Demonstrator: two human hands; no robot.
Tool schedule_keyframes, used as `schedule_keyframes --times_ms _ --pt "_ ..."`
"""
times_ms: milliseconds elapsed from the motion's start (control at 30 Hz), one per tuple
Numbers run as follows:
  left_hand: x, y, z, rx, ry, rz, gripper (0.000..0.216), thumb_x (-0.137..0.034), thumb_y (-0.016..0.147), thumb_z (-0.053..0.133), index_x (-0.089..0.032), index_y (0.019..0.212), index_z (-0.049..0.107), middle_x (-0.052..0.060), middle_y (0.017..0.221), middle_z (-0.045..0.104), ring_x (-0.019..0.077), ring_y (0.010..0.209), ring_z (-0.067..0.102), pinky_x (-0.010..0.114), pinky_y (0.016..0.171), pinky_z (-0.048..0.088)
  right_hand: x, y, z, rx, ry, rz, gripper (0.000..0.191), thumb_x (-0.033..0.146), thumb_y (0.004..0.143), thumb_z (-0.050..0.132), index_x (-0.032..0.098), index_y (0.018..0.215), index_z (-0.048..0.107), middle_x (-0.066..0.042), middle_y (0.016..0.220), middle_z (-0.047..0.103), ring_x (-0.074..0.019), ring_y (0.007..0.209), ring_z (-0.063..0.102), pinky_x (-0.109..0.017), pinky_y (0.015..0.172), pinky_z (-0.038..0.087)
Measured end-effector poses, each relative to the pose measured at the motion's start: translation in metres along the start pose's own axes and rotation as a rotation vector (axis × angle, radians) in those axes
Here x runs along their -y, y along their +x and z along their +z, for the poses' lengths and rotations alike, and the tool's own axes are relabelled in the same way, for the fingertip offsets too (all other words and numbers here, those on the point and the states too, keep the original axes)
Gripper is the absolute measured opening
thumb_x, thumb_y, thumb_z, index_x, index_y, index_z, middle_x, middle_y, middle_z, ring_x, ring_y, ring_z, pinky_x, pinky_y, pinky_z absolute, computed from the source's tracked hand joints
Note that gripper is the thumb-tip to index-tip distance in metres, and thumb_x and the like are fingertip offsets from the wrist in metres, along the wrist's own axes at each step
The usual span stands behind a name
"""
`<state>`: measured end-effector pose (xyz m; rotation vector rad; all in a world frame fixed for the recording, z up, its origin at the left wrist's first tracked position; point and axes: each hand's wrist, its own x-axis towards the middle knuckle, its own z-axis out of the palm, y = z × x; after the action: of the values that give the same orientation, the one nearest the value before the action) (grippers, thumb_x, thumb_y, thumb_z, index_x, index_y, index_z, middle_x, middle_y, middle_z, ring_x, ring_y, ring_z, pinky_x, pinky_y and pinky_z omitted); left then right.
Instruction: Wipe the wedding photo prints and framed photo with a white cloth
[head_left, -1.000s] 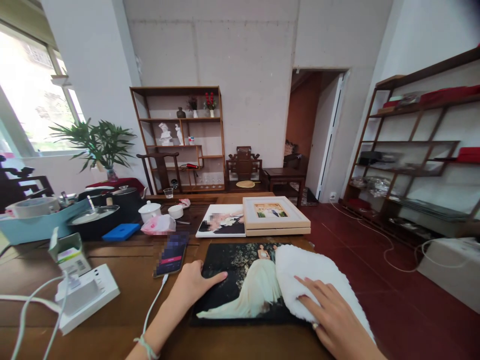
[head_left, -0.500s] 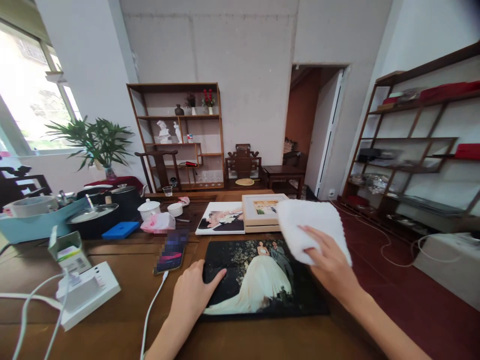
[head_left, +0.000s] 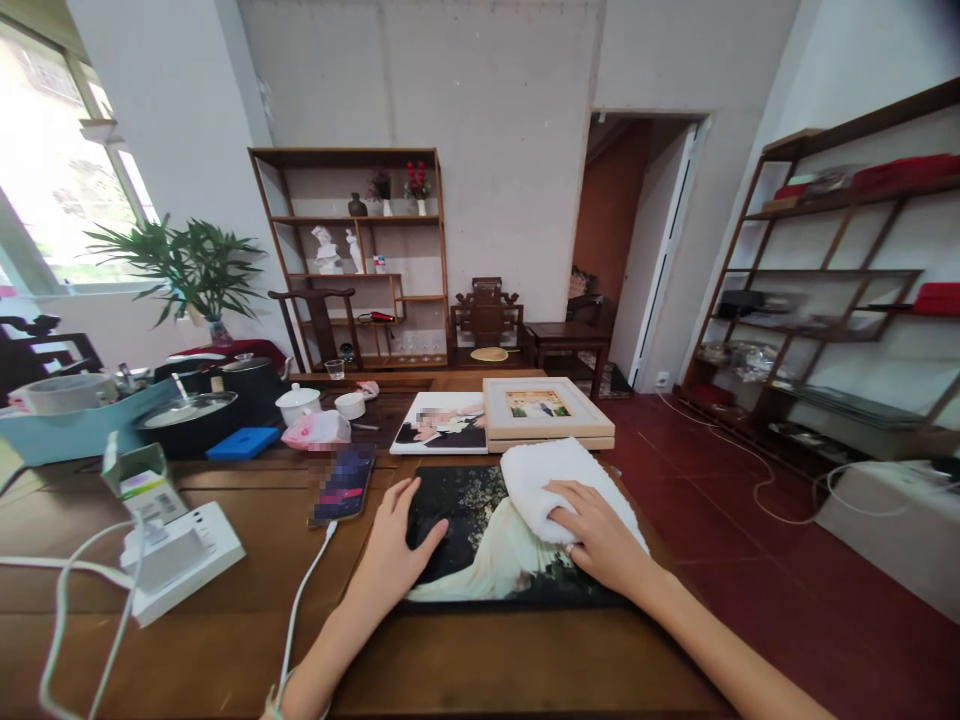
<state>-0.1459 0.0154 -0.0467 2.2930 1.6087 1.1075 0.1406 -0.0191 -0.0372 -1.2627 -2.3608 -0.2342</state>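
- Clasping a bunched white towel (head_left: 536, 478), the right hand (head_left: 600, 535) bends its fingers over the cloth and presses it down.
- The towel lies under and just beyond those fingertips, on a dark wedding photo panel (head_left: 465, 560).
- The left hand (head_left: 397, 545) lies open and flat on the panel's left edge, gripping nothing.
- A phone (head_left: 343, 485) sits just left of its fingertips.

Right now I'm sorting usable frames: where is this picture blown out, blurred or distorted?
Head view: the window is blown out; the phone screen and unframed print carry pixelated patches; the shelving leans from wide-angle bend; left hand, right hand and towel look sharp.
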Motion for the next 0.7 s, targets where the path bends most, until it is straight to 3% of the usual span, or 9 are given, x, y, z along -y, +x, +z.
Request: schedule_keyframes --times_ms 133,267,367,567,700 --pt "-0.001 -0.002 0.0 0.097 -0.082 0.138 0.044 -0.031 0.078 0.053 -0.021 0.12 0.045 0.01 0.139 0.028 0.0253 0.128 0.028 0.043 0.104 0.026 -0.005 0.006 -0.004 0.014 -0.071 0.001 0.046 0.0 0.059 0.039 0.015 0.098 0.059 -0.013 0.113 0.054 -0.0252 0.106 0.044 -0.039 0.087 0.038" --pt "-0.001 -0.002 -0.002 0.207 -0.119 0.196 0.038 -0.027 0.081 0.05 -0.022 0.118 0.048 0.008 0.135 0.039 0.0241 0.128 0.028 0.045 0.103 0.026 -0.015 0.017 0.001 -0.03 -0.142 0.018 0.046 -0.001 0.059 0.039 0.012 0.099 0.058 -0.015 0.12 0.05 -0.0292 0.117 0.036 -0.049 0.096 0.027" --pt "0.002 0.0 -0.001 0.226 -0.118 0.2 0.036 -0.027 0.082 0.049 -0.021 0.118 0.049 0.008 0.132 0.044 0.0241 0.129 0.026 0.047 0.103 0.027 -0.017 0.024 0.008 0.056 -0.108 0.016 0.049 0.0 0.055 0.04 0.016 0.098 0.058 -0.01 0.133 0.04 -0.0306 0.126 0.023 -0.055 0.1 0.016" --pt "0.003 -0.003 0.002 0.219 -0.108 0.218 0.035 -0.028 0.083 0.047 -0.021 0.118 0.05 0.006 0.132 0.044 0.0243 0.13 0.024 0.048 0.103 0.028 -0.007 0.019 0.008 0.153 -0.032 0.068 0.053 0.001 0.059 0.039 0.016 0.108 0.054 -0.009 0.132 0.042 -0.0261 0.127 0.026 -0.05 0.102 0.02" --pt "0.001 -0.005 -0.002 0.237 -0.084 0.205 0.038 -0.028 0.082 0.048 -0.02 0.12 0.05 0.008 0.132 0.044 0.026 0.129 0.026 0.049 0.102 0.028 0.002 0.003 0.001 0.175 -0.011 0.025 0.048 0.002 0.057 0.04 0.016 0.099 0.057 -0.008 0.136 0.037 -0.0254 0.129 0.021 -0.052 0.103 0.018"
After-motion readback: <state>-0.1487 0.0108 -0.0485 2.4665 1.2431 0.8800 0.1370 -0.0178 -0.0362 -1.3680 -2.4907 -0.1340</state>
